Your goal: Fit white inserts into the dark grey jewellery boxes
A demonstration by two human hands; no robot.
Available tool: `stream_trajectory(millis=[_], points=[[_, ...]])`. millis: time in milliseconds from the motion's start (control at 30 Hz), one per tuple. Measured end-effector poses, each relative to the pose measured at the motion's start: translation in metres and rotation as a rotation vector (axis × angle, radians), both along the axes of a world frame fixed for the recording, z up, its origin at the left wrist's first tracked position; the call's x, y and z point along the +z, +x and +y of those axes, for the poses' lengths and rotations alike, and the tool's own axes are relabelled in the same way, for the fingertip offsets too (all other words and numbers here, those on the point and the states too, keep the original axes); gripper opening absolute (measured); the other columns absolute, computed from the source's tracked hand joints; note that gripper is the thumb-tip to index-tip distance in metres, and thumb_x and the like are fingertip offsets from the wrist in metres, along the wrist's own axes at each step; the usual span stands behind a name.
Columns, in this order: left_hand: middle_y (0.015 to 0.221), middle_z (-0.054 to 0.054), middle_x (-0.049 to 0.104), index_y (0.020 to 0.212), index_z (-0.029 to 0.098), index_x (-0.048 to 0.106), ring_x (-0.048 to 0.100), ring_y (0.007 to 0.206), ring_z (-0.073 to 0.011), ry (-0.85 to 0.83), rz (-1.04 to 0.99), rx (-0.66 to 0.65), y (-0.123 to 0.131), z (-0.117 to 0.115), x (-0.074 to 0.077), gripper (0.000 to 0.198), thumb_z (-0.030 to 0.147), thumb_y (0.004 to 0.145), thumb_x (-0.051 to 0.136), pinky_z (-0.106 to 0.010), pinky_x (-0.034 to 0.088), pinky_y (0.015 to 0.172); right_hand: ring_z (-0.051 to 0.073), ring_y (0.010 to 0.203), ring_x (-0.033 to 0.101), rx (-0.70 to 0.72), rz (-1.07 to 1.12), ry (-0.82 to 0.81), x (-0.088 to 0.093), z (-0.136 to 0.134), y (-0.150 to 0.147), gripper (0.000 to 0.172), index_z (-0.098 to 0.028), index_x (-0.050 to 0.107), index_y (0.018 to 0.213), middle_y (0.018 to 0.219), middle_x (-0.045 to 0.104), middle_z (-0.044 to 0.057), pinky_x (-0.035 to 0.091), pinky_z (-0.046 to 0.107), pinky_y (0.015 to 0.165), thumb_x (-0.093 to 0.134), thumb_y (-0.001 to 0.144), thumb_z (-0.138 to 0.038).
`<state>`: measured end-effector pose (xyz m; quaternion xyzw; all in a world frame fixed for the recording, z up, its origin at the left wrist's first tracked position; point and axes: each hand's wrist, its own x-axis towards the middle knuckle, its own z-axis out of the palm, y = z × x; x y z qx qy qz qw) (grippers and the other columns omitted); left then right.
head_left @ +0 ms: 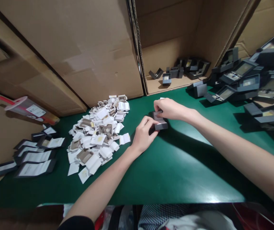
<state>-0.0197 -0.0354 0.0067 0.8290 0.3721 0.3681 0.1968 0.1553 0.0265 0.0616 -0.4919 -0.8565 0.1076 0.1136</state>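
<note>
A small dark grey jewellery box (161, 125) stands open on the green table, in front of me. My left hand (143, 133) grips its left side, thumb and fingers closed against the wall. Over the box's far part, my right hand (167, 108) is closed with fingertips bent down into it. What those fingertips hold is hidden, though a bit of white shows just behind them. Left of my hands lies a heap of folded white card inserts (100, 127), some with grey-brown undersides showing.
Many open dark boxes (240, 70) are piled at the right. Several more boxes (166, 79) sit inside a cardboard carton (170, 48) behind. At the left are dark trays with white cards (35, 157) and a drink cup (31, 110). Cardboard walls (98, 48) border the green table (187, 179).
</note>
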Motion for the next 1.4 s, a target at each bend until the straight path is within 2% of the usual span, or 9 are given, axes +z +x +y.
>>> stream_trajectory(millis=[133,367,533,633,733,800,900,1133,1400], points=[[0.099,-0.003,0.051,0.099,0.019,0.057,0.056,0.089,-0.0137,-0.016,-0.001,0.0,0.0,-0.001,0.0,0.022,0.008,0.08,0.057,-0.025,0.049,0.079,0.018,0.081,0.057,-0.001,0.037,-0.016,-0.001,0.002,0.002,0.03,-0.017,0.054,0.101,0.09,0.064,0.006,0.035,0.023,0.061,0.06,0.072,-0.012],[0.109,-0.006,0.053,0.1,0.018,0.055,0.053,0.09,-0.0142,-0.117,-0.173,-0.043,-0.003,0.008,-0.003,0.028,0.011,0.073,0.059,-0.025,0.047,0.078,0.014,0.069,0.055,0.065,0.198,-0.107,-0.005,0.011,0.009,0.02,-0.018,0.056,0.086,0.074,0.061,0.0,0.034,0.023,0.059,0.066,0.069,-0.018],[0.114,-0.009,0.055,0.114,0.018,0.049,0.056,0.082,-0.0118,-0.361,-0.49,0.118,-0.012,0.026,-0.005,0.034,0.03,0.082,0.056,-0.023,0.049,0.071,0.012,0.065,0.053,0.2,0.392,-0.178,-0.006,0.008,0.003,0.018,-0.017,0.055,0.085,0.072,0.058,-0.001,0.036,0.021,0.058,0.066,0.071,-0.022],[0.113,-0.009,0.058,0.116,0.018,0.051,0.057,0.08,-0.0126,-0.337,-0.387,0.149,-0.015,0.03,-0.003,0.045,0.026,0.074,0.065,-0.023,0.047,0.066,0.012,0.066,0.053,0.253,0.426,-0.142,-0.007,0.003,-0.004,0.016,-0.017,0.055,0.084,0.074,0.058,-0.001,0.037,0.022,0.058,0.065,0.074,-0.023],[0.08,-0.002,0.062,0.107,0.016,0.058,0.054,0.065,-0.0113,-0.276,-0.176,0.181,-0.016,0.027,0.0,0.033,0.021,0.075,0.06,-0.023,0.044,0.063,0.013,0.07,0.054,0.238,0.406,-0.098,-0.01,0.001,-0.008,0.019,-0.016,0.055,0.091,0.08,0.061,0.002,0.037,0.023,0.06,0.064,0.076,-0.025],[0.071,0.001,0.06,0.101,0.016,0.061,0.052,0.06,-0.0105,-0.243,-0.117,0.217,-0.016,0.025,0.0,0.025,0.019,0.076,0.056,-0.022,0.042,0.06,0.015,0.073,0.056,0.229,0.349,-0.108,-0.012,0.0,-0.009,0.027,-0.016,0.053,0.1,0.085,0.063,0.004,0.038,0.024,0.061,0.062,0.078,-0.026],[0.07,0.002,0.059,0.092,0.016,0.06,0.051,0.057,-0.0095,-0.222,-0.111,0.265,-0.016,0.024,0.0,0.018,0.017,0.075,0.055,-0.02,0.04,0.056,0.017,0.073,0.057,0.208,0.227,-0.134,-0.013,-0.002,-0.01,0.033,-0.015,0.052,0.108,0.087,0.065,0.007,0.038,0.024,0.06,0.06,0.078,-0.024],[0.065,0.005,0.056,0.081,0.018,0.055,0.052,0.058,-0.0102,-0.192,-0.104,0.317,-0.016,0.023,-0.002,0.009,0.015,0.072,0.054,-0.02,0.041,0.059,0.017,0.075,0.058,0.14,0.162,-0.03,-0.016,-0.008,-0.019,0.026,-0.014,0.057,0.098,0.087,0.066,0.008,0.036,0.023,0.059,0.055,0.073,-0.011],[0.068,0.003,0.059,0.088,0.018,0.057,0.055,0.061,-0.0115,-0.171,-0.116,0.301,-0.015,0.022,-0.006,0.013,0.016,0.076,0.056,-0.022,0.044,0.062,0.017,0.067,0.058,0.184,0.133,-0.037,-0.005,-0.011,-0.016,0.023,-0.015,0.065,0.092,0.08,0.069,0.008,0.036,0.025,0.058,0.047,0.088,-0.03]])
